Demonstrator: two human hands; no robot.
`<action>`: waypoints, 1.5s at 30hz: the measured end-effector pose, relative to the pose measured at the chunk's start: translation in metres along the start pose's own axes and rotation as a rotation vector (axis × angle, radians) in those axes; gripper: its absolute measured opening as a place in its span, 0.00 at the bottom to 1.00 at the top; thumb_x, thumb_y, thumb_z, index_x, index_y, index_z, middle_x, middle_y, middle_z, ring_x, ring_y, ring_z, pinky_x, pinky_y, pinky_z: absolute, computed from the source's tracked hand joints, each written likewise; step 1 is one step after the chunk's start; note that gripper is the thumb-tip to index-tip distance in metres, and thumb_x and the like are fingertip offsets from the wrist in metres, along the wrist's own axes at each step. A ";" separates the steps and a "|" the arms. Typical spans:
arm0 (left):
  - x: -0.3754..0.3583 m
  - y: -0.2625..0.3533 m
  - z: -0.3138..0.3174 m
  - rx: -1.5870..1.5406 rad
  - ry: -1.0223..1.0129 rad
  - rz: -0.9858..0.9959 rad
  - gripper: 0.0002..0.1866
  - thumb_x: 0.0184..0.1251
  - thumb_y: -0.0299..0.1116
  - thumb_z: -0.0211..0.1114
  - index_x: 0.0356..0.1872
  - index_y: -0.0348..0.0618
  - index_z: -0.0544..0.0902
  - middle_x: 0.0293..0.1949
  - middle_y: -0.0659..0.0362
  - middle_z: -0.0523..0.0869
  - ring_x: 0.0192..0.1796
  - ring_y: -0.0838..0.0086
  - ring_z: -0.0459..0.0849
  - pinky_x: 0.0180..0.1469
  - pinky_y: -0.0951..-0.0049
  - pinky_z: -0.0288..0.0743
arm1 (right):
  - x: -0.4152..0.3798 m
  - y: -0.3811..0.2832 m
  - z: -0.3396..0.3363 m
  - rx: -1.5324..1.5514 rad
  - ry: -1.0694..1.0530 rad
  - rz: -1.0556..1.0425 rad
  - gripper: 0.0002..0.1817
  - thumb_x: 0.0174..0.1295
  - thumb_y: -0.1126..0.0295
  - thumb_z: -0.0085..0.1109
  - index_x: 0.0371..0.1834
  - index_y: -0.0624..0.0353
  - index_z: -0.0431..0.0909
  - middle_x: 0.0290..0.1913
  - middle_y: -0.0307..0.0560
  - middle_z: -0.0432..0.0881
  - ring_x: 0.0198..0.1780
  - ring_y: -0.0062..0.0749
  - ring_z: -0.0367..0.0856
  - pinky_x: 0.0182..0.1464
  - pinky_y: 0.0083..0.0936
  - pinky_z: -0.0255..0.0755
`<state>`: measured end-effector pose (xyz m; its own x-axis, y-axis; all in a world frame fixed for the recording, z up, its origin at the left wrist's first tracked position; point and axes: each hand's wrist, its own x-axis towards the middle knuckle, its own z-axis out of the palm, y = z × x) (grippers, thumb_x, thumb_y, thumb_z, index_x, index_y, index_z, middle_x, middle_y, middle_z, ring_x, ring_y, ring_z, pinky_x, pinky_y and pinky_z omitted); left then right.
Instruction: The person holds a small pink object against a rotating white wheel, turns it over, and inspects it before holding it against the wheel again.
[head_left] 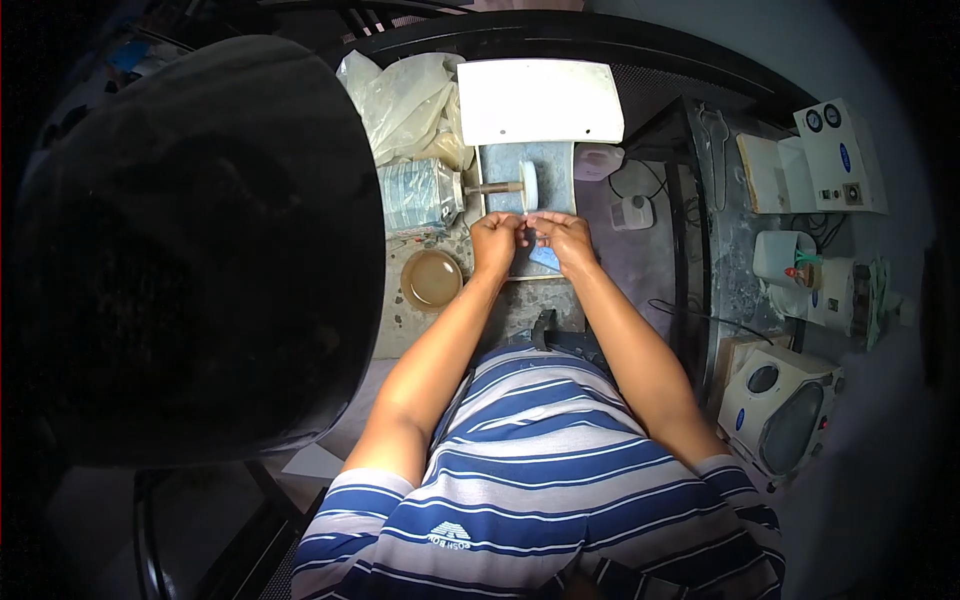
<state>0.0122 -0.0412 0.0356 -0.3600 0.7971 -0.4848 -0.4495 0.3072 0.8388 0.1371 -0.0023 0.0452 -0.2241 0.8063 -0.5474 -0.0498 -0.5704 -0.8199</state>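
Observation:
My left hand [494, 244] and my right hand [566, 241] meet just below a white polishing wheel [530, 187]. Both have closed fingers, pinched around something very small at the wheel's lower edge; I cannot make out what it is. The wheel sits on a brown-tipped spindle [492, 188] that comes from a plastic-wrapped motor [415, 195] on the left. Beneath lies a grey-blue tray [500, 160], with a blue piece [544, 258] near my right hand. A white cover [540, 100] stands behind the wheel.
A brown bowl [432, 280] with liquid stands left of my left forearm. Plastic bags [405, 105] lie behind the motor. At right are a pinkish jug [598, 161], a white device [632, 212] and a boxy machine [785, 405]. A large dark round object [200, 260] fills the left.

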 end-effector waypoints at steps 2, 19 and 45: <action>-0.002 -0.008 -0.009 0.134 -0.032 0.051 0.04 0.58 0.19 0.58 0.32 0.30 0.81 0.26 0.55 0.83 0.25 0.75 0.80 0.28 0.75 0.79 | -0.002 0.001 -0.003 -0.039 -0.006 0.031 0.07 0.55 0.73 0.65 0.35 0.65 0.83 0.32 0.41 0.85 0.29 0.17 0.76 0.28 0.13 0.71; 0.001 -0.010 -0.008 0.479 -0.129 0.354 0.06 0.68 0.24 0.58 0.36 0.31 0.81 0.26 0.60 0.82 0.24 0.81 0.76 0.27 0.80 0.72 | 0.006 0.000 -0.013 -0.148 -0.117 0.019 0.09 0.59 0.74 0.62 0.41 0.64 0.81 0.39 0.43 0.85 0.34 0.19 0.79 0.31 0.14 0.71; -0.008 -0.006 -0.014 0.530 -0.106 0.526 0.05 0.64 0.25 0.62 0.34 0.33 0.83 0.22 0.59 0.81 0.23 0.81 0.76 0.27 0.78 0.70 | -0.003 0.004 -0.006 -0.265 -0.086 -0.314 0.06 0.59 0.74 0.63 0.38 0.63 0.84 0.27 0.37 0.83 0.24 0.12 0.73 0.24 0.13 0.65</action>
<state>0.0064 -0.0559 0.0313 -0.3263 0.9451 0.0170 0.2231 0.0595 0.9730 0.1435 -0.0061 0.0426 -0.3187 0.9122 -0.2575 0.1207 -0.2304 -0.9656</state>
